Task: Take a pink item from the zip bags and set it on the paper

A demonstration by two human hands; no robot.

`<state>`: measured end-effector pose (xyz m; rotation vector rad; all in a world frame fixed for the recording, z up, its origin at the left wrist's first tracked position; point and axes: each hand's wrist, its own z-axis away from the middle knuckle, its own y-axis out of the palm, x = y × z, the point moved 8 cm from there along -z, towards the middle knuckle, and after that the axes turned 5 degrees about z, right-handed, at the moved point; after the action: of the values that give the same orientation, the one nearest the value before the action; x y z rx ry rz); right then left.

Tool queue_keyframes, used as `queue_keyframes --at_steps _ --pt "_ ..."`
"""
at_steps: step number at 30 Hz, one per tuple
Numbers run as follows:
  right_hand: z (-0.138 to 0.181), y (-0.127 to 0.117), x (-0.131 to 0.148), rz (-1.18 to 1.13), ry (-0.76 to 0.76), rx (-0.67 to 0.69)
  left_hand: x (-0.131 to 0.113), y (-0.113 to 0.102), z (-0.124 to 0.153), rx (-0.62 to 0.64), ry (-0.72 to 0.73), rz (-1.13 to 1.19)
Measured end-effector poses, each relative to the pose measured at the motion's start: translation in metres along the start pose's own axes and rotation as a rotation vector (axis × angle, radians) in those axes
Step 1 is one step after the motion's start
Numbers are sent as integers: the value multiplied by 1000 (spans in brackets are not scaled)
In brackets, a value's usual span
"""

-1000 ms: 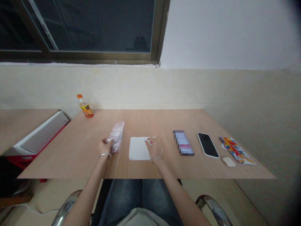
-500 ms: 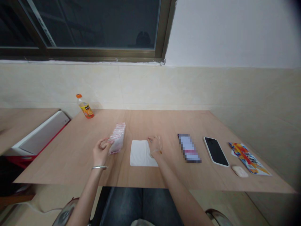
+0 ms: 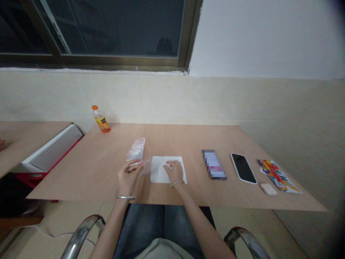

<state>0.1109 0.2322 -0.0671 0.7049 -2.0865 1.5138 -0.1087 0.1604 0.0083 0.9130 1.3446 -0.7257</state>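
While the left hand (image 3: 128, 177) pinches a clear zip bag (image 3: 145, 166) by its edge, the right hand (image 3: 174, 171) rests on a white napkin (image 3: 167, 169), the two just apart; a light, steady pinch suits such thin plastic. Just beyond lies a stack of red-edged bags (image 3: 136, 149) on the wooden tabletop (image 3: 175, 138), with a black phone (image 3: 243, 168) to the right, an orange-capped juice bottle (image 3: 101, 119) at upper left, and a dark window (image 3: 107, 28) above.

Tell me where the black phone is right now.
In the head view, the black smartphone lies screen up on the right part of the wooden table, between the pixelated flat item and the colourful wrapper.
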Motion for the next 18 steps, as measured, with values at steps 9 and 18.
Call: queue_keyframes --at_steps 9,18 --pt "44 -33 53 -825 265 343 -13 41 35 188 164 -155" --pt "8 -115 20 -551 168 275 -10 45 49 191 163 -202"
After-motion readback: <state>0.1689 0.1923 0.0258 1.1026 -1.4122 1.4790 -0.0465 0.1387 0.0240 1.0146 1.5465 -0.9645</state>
